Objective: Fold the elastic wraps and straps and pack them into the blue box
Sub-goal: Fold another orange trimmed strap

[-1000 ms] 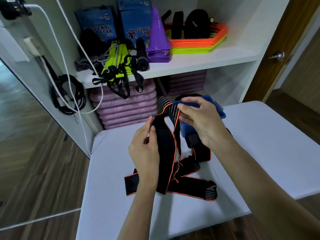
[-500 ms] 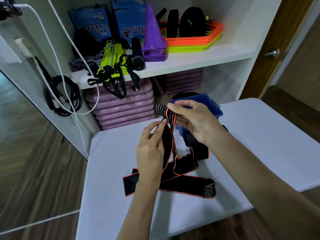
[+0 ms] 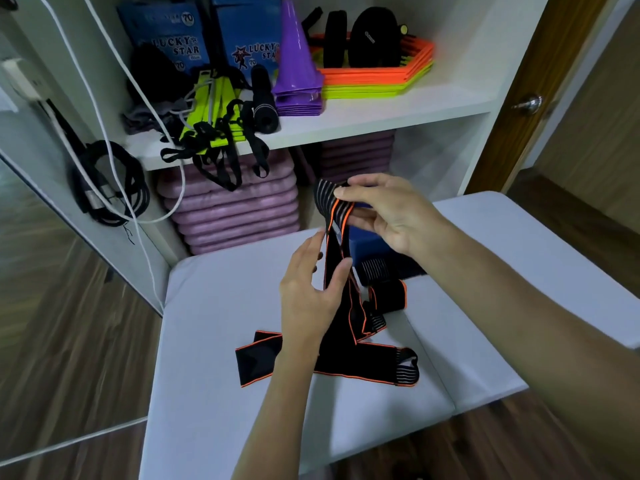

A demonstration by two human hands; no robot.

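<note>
At far left a coil of black cable (image 3: 110,188) hangs against a white shelf unit (image 3: 381,112), and a white cord (image 3: 104,109) loops down past it. On the shelf sit blue packets (image 3: 166,39), a tangle of yellow-green and black straps (image 3: 214,112), a stack of purple cones (image 3: 298,74) and flat orange and green rings (image 3: 377,79); purple mats (image 3: 232,209) are stacked below. In front stands a pale grey bench (image 3: 214,393). Above it the left hand (image 3: 308,292) pinches a black elastic wrap (image 3: 343,306) with orange edging between thumb and fingers, partway down its length. The wrap runs up to the right hand (image 3: 388,216), whose fingers are curled round its grey-striped end — held raised, in front of the blue box (image 3: 367,247). The lower part of the wrap trails onto the bench, where its other lengths lie flat and crossed. Just right of the held strip, another black wrap (image 3: 384,292) lies beside the box, which is mostly hidden behind the right hand. At far right is a wooden door (image 3: 561,81) with a metal knob.
</note>
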